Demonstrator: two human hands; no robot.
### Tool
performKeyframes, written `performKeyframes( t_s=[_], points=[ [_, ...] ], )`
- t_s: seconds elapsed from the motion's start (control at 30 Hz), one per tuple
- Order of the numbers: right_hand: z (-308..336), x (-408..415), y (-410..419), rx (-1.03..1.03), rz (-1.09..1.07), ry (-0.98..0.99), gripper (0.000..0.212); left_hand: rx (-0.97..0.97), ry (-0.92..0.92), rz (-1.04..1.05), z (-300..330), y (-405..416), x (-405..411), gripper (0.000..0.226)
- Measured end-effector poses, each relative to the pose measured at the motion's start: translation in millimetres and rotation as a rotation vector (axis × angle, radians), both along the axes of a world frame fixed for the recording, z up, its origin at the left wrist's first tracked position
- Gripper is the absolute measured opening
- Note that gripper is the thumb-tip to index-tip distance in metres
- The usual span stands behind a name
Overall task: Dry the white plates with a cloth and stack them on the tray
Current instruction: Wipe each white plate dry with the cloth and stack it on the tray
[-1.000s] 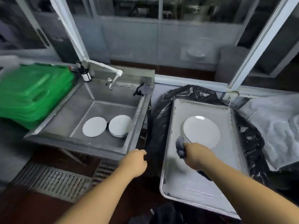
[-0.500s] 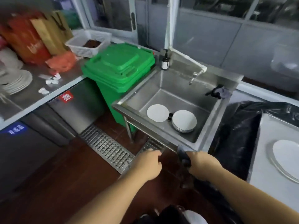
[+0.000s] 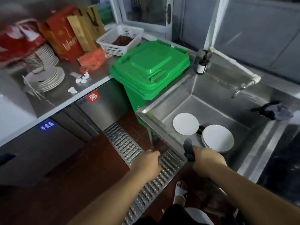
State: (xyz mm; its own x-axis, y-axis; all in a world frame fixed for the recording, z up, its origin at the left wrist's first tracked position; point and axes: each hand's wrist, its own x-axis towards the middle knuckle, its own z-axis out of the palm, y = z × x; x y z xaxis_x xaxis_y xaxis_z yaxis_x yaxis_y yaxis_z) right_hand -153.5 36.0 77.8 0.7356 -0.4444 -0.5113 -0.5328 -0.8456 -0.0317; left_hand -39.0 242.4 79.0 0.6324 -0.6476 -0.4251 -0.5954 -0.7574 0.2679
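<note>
A single white plate (image 3: 185, 123) lies flat on the bottom of the steel sink (image 3: 263, 140). Right beside it sits a small stack of white plates (image 3: 217, 137). My right hand (image 3: 208, 158) grips a dark grey cloth (image 3: 188, 149) just in front of the sink's near rim, close to the stack. My left hand (image 3: 146, 163) hovers over the floor grate with fingers loosely curled, holding nothing. The tray is out of view.
A green lidded bin (image 3: 151, 70) stands left of the sink. The steel counter (image 3: 53, 96) at left carries stacked plates (image 3: 47, 77), paper bags and a white basket (image 3: 121, 39). A tap (image 3: 241, 86) and a dark bottle (image 3: 201, 65) stand at the sink's back.
The view has swung left from the tray to the sink and counter. My right hand with the cloth left the plate on the tray and now sits at the sink's front rim.
</note>
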Motion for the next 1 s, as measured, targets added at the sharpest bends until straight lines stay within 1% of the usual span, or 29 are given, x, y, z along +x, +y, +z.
performKeyframes(
  t_s=[0.2, 0.3, 0.37, 0.43, 0.47, 0.53, 0.6, 0.63, 0.73, 0.77, 0.83, 0.87, 0.93, 1.0],
  points=[
    [-13, 40, -83, 0.057, -0.103, -0.027, 0.036, 0.034, -0.045, -0.038, 7, -83, 56, 0.034],
    [-22, 51, -113, 0.099, -0.169, 0.018, 0.036, 0.062, -0.016, -0.055, 3, -111, 74, 0.03],
    [-28, 53, -127, 0.124, -0.208, 0.03, 0.031, 0.072, 0.023, -0.064, -2, -126, 84, 0.025],
    [-35, 54, -139, 0.153, -0.25, 0.012, 0.026, 0.088, 0.052, -0.083, -7, -145, 98, 0.027],
    [-39, 53, -144, 0.156, -0.269, 0.019, 0.026, 0.101, 0.06, -0.107, -10, -156, 106, 0.028],
    [-47, 54, -154, 0.155, -0.293, 0.057, 0.033, 0.123, 0.063, -0.181, -19, -178, 121, 0.022],
    [-54, 57, -162, 0.187, -0.394, 0.07, 0.037, 0.149, 0.068, -0.276, -32, -199, 135, 0.016],
    [-58, 58, -166, 0.214, -0.467, 0.067, 0.036, 0.167, 0.069, -0.329, -41, -208, 143, 0.017],
    [-64, 62, -169, 0.274, -0.647, 0.091, 0.025, 0.212, 0.083, -0.452, -64, -233, 170, 0.029],
    [-66, 63, -168, 0.302, -0.693, 0.102, 0.028, 0.223, 0.098, -0.481, -72, -240, 180, 0.032],
    [-73, 69, -163, 0.361, -0.784, 0.094, 0.042, 0.235, 0.134, -0.526, -86, -254, 201, 0.035],
    [-78, 73, -161, 0.391, -0.848, 0.087, 0.043, 0.241, 0.154, -0.545, -94, -260, 212, 0.035],
    [-91, 84, -159, 0.433, -0.976, 0.067, 0.038, 0.259, 0.167, -0.577, -108, -275, 231, 0.035],
    [-104, 96, -159, 0.456, -1.042, 0.054, 0.035, 0.292, 0.154, -0.621, -123, -287, 248, 0.035]
  ],
)
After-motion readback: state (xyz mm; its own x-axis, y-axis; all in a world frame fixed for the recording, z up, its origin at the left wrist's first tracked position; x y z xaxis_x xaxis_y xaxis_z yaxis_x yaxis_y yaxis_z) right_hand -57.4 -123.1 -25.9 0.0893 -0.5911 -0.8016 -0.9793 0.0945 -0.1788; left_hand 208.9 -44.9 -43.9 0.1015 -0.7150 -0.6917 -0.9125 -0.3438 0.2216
